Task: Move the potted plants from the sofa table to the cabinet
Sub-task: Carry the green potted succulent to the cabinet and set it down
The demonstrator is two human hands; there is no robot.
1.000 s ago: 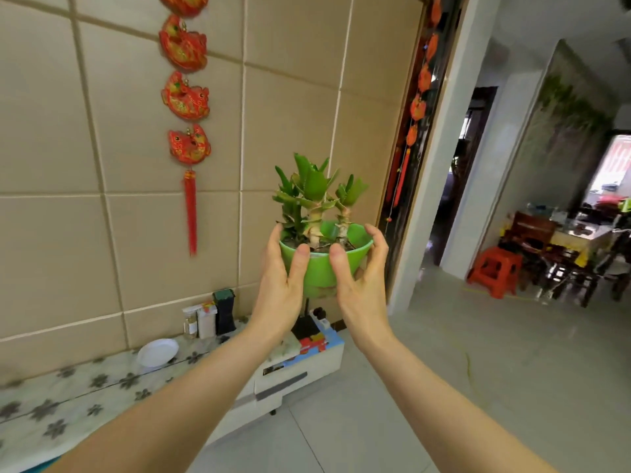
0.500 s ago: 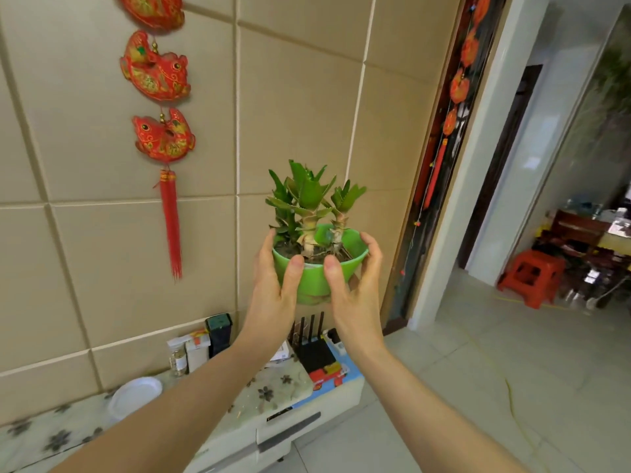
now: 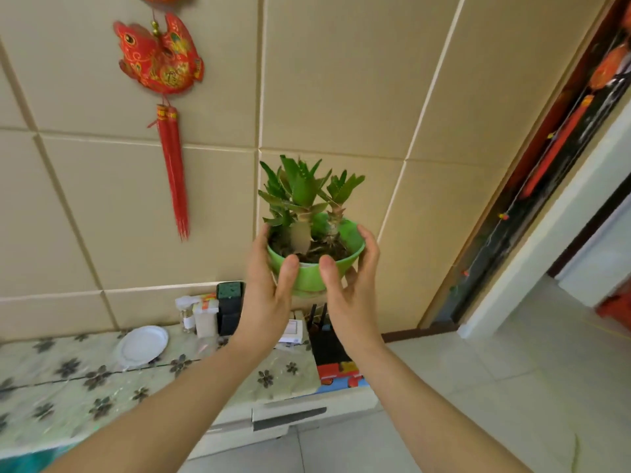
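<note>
1. Above the cabinet [image 3: 205, 380], in mid-air near the tiled wall, one potted plant [image 3: 312, 247] in a green pot is carried between both hands.
2. Left hand [image 3: 268, 295] is clamped on the pot's left side, thumb pressed on the near face just under the rim; right hand [image 3: 348, 288] is clamped on the right side the same way, fingers curled round the far wall.
3. Pot sits upright, soil level, well above the flower-patterned cloth on the cabinet top and touching nothing but the hands.
4. To do this step well, I judge the pot should come down straight and level, onto the bare cloth on the near right part of the top, clear of the clutter against the wall.
5. Both hands should stay pressed on the pot until its base rests flat; easing off early risks tipping the top-heavy succulent stems.
6. Count: one pot in view, holding several leafy stems, at least three; two hands.
7. On the cabinet: one white plate [image 3: 142, 344] to the left, a cluster of small bottles and boxes [image 3: 211, 310] at the far edge, and one black router [image 3: 326, 339] at the right end.
8. One red fish ornament [image 3: 160, 56] with a tassel hangs on the wall, upper left.
</note>
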